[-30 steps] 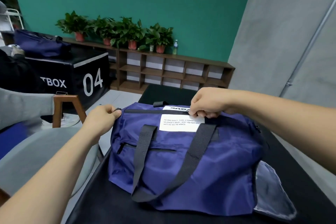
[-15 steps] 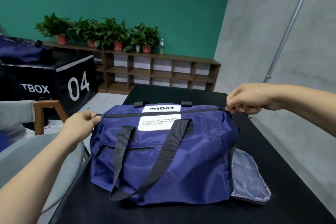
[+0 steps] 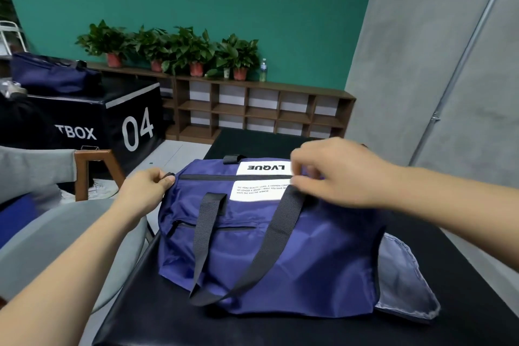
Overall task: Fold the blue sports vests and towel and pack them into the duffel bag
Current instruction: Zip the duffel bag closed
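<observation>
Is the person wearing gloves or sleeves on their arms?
No. The left hand and right hand are bare, without gloves or visible rings. The left forearm and right forearm are bare too: no sleeves, watch or bracelet in view.

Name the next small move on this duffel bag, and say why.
Probably slide the zip along with the right hand to open it: the left hand grips the black tab, bracing the duffel bag, the zip looks closed, and pale cloth lies outside.
</observation>
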The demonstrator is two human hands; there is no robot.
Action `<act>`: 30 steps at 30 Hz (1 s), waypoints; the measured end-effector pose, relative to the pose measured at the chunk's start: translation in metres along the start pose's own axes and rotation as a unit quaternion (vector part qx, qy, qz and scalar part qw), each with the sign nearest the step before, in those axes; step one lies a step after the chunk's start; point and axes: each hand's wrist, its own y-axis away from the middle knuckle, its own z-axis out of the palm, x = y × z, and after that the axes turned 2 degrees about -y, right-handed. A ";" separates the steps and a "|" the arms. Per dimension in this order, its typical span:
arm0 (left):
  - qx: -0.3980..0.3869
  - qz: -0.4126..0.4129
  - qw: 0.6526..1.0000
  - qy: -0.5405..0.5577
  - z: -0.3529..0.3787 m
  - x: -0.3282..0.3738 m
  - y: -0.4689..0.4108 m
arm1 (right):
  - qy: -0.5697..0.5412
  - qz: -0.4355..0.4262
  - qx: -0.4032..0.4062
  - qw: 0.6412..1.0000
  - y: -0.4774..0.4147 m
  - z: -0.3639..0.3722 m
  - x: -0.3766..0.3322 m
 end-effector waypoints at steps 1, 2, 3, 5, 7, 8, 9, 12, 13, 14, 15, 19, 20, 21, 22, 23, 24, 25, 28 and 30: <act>-0.001 -0.004 1.000 -0.002 -0.001 0.001 0.001 | -0.011 -0.033 -0.014 0.999 -0.002 0.005 -0.014; -0.002 -0.007 1.000 -0.004 -0.001 0.001 0.001 | -0.022 -0.065 -0.026 0.997 -0.002 0.010 -0.028; -0.004 -0.010 1.000 -0.005 -0.002 0.002 0.002 | -0.031 -0.097 -0.040 0.994 -0.002 0.017 -0.041; -0.006 -0.010 1.000 -0.008 -0.002 0.002 0.003 | -0.038 -0.162 -0.069 0.984 0.001 0.031 -0.064; -0.004 -0.011 1.000 -0.013 -0.003 0.003 0.004 | -0.023 -0.221 -0.101 0.970 0.004 0.043 -0.079; -0.005 -0.012 1.000 -0.014 -0.003 0.003 0.004 | -0.013 -0.243 -0.116 0.963 0.005 0.048 -0.084; -0.007 -0.012 1.000 -0.015 -0.004 0.003 0.005 | -0.004 -0.262 -0.129 0.956 0.006 0.052 -0.089; -0.011 -0.011 1.000 -0.017 -0.005 0.003 0.006 | 0.033 -0.298 -0.146 0.943 0.003 0.067 -0.092; -0.013 -0.010 1.000 -0.015 -0.005 0.003 0.006 | 0.045 -0.307 -0.142 0.940 0.002 0.072 -0.092; -0.015 -0.010 1.000 -0.014 -0.005 0.003 0.007 | 0.050 -0.313 -0.133 0.939 0.001 0.077 -0.091; -0.016 -0.009 1.000 -0.013 -0.006 0.003 0.007 | 0.045 -0.313 -0.124 0.941 0.000 0.079 -0.090; -0.020 -0.009 1.000 -0.013 -0.007 0.003 0.009 | -0.050 -0.240 -0.122 0.962 -0.017 0.058 -0.089; -0.022 -0.011 1.000 -0.009 -0.007 0.002 0.009 | -0.084 -0.200 -0.120 0.969 -0.024 0.049 -0.086; -0.024 -0.014 1.000 -0.003 -0.007 0.001 0.009 | -0.124 -0.155 -0.115 0.973 -0.033 0.038 -0.082; -0.029 -0.017 0.999 0.004 -0.007 0.000 0.009 | -0.167 -0.107 -0.105 0.974 -0.042 0.029 -0.075; -0.035 -0.019 0.999 0.011 -0.008 0.000 0.010 | -0.205 -0.064 -0.090 0.973 -0.052 0.020 -0.067; -0.043 -0.022 0.999 0.017 -0.008 -0.001 0.010 | -0.232 -0.025 -0.070 0.970 -0.060 0.012 -0.059; -0.053 -0.025 0.998 0.023 -0.009 0.000 0.011 | -0.255 0.012 -0.049 0.966 -0.069 0.007 -0.048; -0.075 -0.036 0.996 0.035 -0.011 0.003 0.016 | -0.353 0.136 0.007 0.926 -0.093 0.005 -0.011; -0.086 -0.046 0.995 0.028 -0.013 0.006 0.019 | -0.420 0.216 0.020 0.881 -0.104 0.013 0.017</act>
